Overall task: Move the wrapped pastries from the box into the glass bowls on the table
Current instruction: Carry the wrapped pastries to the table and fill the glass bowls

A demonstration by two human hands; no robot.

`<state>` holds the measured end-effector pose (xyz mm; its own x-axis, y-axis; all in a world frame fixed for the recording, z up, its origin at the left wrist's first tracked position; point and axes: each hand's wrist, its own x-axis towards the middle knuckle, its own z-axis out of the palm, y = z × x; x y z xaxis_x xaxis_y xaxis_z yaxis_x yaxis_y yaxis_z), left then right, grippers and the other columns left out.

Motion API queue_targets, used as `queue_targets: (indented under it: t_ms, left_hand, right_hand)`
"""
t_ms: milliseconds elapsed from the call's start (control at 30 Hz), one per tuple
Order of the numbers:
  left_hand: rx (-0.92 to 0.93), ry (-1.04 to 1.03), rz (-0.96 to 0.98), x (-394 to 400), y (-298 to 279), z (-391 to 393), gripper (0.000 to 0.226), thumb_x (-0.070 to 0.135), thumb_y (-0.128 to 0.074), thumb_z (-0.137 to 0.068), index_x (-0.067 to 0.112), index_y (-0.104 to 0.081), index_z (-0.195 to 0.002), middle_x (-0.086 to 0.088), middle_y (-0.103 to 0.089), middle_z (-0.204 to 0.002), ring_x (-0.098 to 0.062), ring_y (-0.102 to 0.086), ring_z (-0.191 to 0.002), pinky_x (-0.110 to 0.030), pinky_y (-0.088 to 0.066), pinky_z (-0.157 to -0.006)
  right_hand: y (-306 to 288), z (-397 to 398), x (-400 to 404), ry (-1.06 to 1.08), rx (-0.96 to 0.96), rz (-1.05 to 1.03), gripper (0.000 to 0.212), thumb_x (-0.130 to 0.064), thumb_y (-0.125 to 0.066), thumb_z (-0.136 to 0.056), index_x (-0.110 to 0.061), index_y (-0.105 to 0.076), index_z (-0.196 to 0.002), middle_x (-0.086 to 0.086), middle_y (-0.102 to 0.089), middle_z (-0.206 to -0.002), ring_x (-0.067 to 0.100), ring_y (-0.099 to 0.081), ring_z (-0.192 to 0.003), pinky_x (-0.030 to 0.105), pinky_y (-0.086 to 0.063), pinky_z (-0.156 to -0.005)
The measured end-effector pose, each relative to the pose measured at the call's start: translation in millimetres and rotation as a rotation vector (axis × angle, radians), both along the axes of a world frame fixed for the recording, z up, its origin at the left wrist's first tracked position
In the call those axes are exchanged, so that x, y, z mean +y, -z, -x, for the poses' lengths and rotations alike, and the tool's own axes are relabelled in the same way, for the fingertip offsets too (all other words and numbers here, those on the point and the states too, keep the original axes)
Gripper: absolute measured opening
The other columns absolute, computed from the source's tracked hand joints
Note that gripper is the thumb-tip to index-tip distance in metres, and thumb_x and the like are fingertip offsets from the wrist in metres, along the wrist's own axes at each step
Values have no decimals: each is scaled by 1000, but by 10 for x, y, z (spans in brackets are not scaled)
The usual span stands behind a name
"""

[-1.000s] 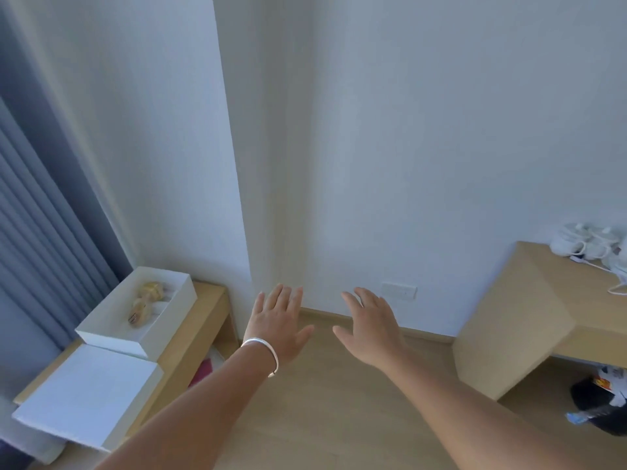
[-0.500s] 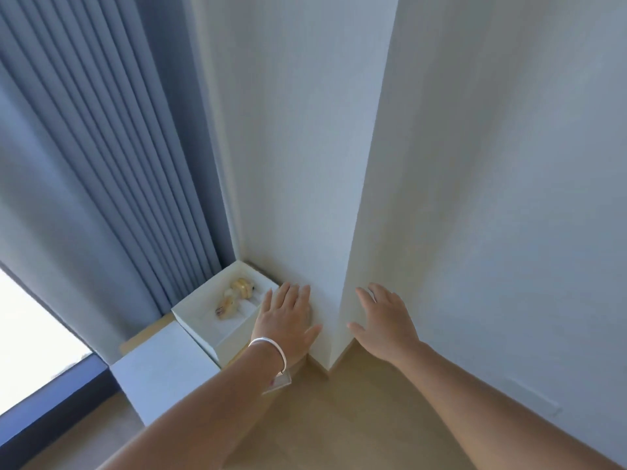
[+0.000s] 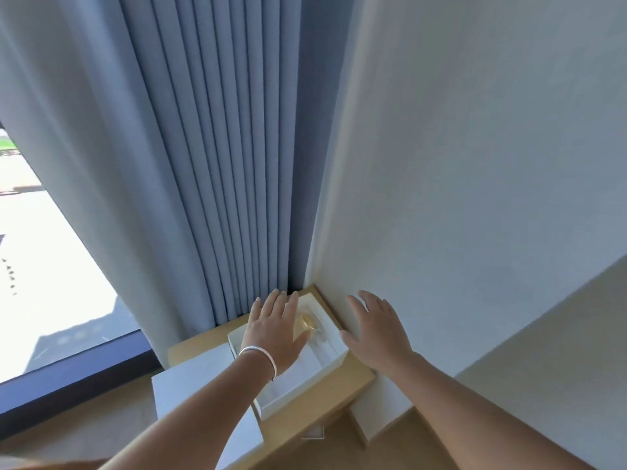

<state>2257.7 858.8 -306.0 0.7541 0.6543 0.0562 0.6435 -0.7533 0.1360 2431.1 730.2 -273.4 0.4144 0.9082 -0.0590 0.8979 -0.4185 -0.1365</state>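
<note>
You are at the reach-in step. Your left hand [image 3: 274,330] hovers over the open white box [image 3: 305,385] on the worktop [image 3: 342,398], fingers straight, holding nothing; your right hand [image 3: 376,329] is spread, empty, beside it. A wrapped pastry [image 3: 307,322] lies inside. Next, pinch it gently. No bowls in view.

Daylight enters from the window [image 3: 51,266] at my left, where the outdoor area is overexposed to near white. The curtain [image 3: 210,164] folds show alternating lit and shaded bands, darkest at the corner against the wall [image 3: 475,164]. The wall is evenly lit, without glare. Wide-angle distortion bends straight lines toward the frame edges. Overall focus is soft; my left hand [image 3: 274,330] casts shade into the box [image 3: 305,391].
</note>
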Motion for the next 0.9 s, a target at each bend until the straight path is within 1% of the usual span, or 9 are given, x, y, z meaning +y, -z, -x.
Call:
queue_targets:
  t_ms: [167,367,433,500,567,633,733,800,900]
  left_hand:
    - [36,-98,39,408,119,145,75,60,-26,-94,19,-1,-151,-3,-13,-159,-23,-1,-146,-47,-3,-118]
    - [70,-245,77,675,273,259,77,61,-27,-93,18,-1,-151,-3,-14,-158,-24,-2,-146,-46,-3,-118]
    - [85,-301,100,731,324,270,77,61,-27,-93,19,-1,-151,-3,-13,-159,-24,-1,-146,-45,-3,-118]
    - [84,-359,126,764,389,253,77,62,-27,-92,20,-1,-151,-3,-12,-159,-23,0,-146,-45,-2,-118]
    - [85,-398,154,771,466,210,78,63,-29,-92,20,-2,-151,-2,-12,-159,-22,-1,-146,-44,-3,-118]
    - [93,-421,176,739,557,163,79,64,-29,-91,19,-2,-151,-2,-13,-159,-22,-3,-146,-44,-5,-118]
    - [99,-436,213,695,734,67,80,65,-27,-91,18,0,-151,-2,-11,-159,-21,-2,-146,-43,-5,-118]
    - [97,-432,252,671,896,4,80,64,-27,-91,18,1,-151,-2,-10,-160,-21,-3,-146,-41,-5,-119]
    - [81,-401,324,687,1177,-78,79,61,-32,-91,18,-1,-151,-3,-16,-158,-21,-12,-144,-35,-9,-117]
  right_hand:
    - [106,-30,613,-125,19,-13,68,-50,-50,-92,-22,-26,-150,5,-27,-155,23,-22,-141,36,-19,-115]
    - [319,-85,1242,-291,89,44,69,-49,-49,-91,-24,-25,-150,4,-23,-157,26,-22,-142,39,-20,-117]
    - [427,-112,1409,-344,108,64,70,-50,-50,-92,-24,-23,-152,4,-20,-159,26,-19,-143,38,-19,-118]
    - [550,-155,1550,-396,128,80,70,-49,-50,-92,-25,-23,-152,4,-19,-159,24,-16,-143,36,-20,-116]
    - [684,-206,1654,-443,133,103,70,-49,-51,-92,-25,-25,-151,3,-20,-159,25,-19,-141,37,-22,-114]
    - [820,-229,1693,-479,151,149,70,-50,-53,-91,-25,-26,-151,2,-20,-159,26,-22,-141,39,-23,-114]
    - [1005,-239,1719,-536,153,188,70,-50,-53,-91,-23,-28,-150,2,-24,-156,25,-25,-139,38,-19,-115]
    - [1121,-259,1740,-558,139,194,69,-49,-54,-91,-21,-30,-149,2,-28,-154,24,-27,-139,37,-20,-115]
    - [1341,-345,1783,-537,157,246,69,-47,-53,-90,-20,-29,-150,2,-28,-154,22,-23,-141,38,-17,-118]
